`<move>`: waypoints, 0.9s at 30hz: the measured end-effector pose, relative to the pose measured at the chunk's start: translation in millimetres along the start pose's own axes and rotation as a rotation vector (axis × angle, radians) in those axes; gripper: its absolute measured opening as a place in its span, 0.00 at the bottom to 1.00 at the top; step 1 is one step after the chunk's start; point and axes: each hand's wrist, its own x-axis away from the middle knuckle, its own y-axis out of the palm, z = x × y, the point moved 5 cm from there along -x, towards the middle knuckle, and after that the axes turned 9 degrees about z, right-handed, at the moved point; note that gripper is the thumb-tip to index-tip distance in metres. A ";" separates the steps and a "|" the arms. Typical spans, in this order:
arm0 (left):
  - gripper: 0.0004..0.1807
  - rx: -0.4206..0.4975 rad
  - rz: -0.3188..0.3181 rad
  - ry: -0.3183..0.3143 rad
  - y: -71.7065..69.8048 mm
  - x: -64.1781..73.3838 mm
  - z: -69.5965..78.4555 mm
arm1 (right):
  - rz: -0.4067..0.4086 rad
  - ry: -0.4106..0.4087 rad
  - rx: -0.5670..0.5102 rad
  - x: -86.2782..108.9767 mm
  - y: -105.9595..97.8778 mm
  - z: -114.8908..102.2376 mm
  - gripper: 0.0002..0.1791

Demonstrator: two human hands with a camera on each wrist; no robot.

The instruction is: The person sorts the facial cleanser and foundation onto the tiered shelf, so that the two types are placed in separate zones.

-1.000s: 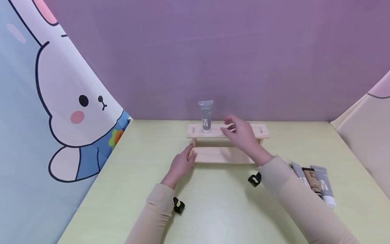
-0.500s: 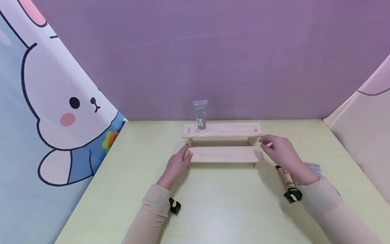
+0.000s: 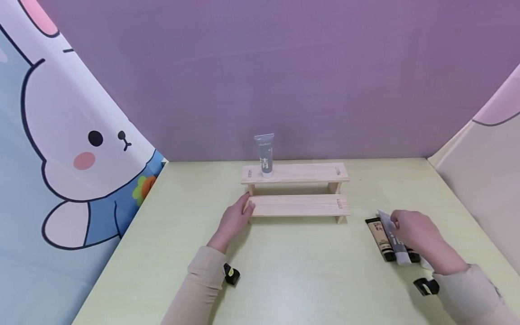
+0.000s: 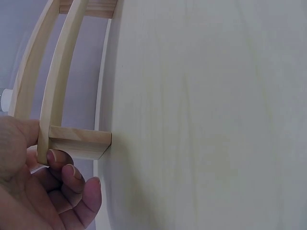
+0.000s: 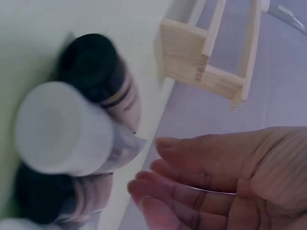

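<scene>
Rabbit cloth (image 3: 69, 135): is being seen at the far left, bordering the left side of the table (image 3: 292, 275).
Left hand (image 3: 233, 220): is being set at the left end of the wooden rack (image 3: 298, 206); the lower board is being pinched there, the thumb on the upper face and the index finger under it, while the other fingers are being held bent and loose.
Standing tube (image 3: 266, 155): is being borne upright, cap down, by the upper board, left of its middle.
Far edge: is being bordered by the purple cloth (image 3: 292, 81), just behind the rack.
Open room: is being offered between the rack's right end and the lying tubes, and more widely before the rack.
Tan tube (image 3: 379, 238): is being laid flat, black cap toward the person.
Grey tube (image 3: 399, 247): is being laid just beside it, white cap toward the person, partly covered by the hand.
Right hand (image 3: 418, 234): is being held over the tubes, fingers bent, thumb tip and fingertips slightly apart, nothing being gripped; a small gap to the grey tube is being shown by the right wrist view.
Black cap (image 3: 413, 256): is being partly hidden under this hand.
</scene>
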 end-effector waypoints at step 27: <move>0.29 -0.004 0.004 0.012 -2.2 0.1 1.1 | -0.169 0.210 -0.149 6.6 37.7 16.7 0.26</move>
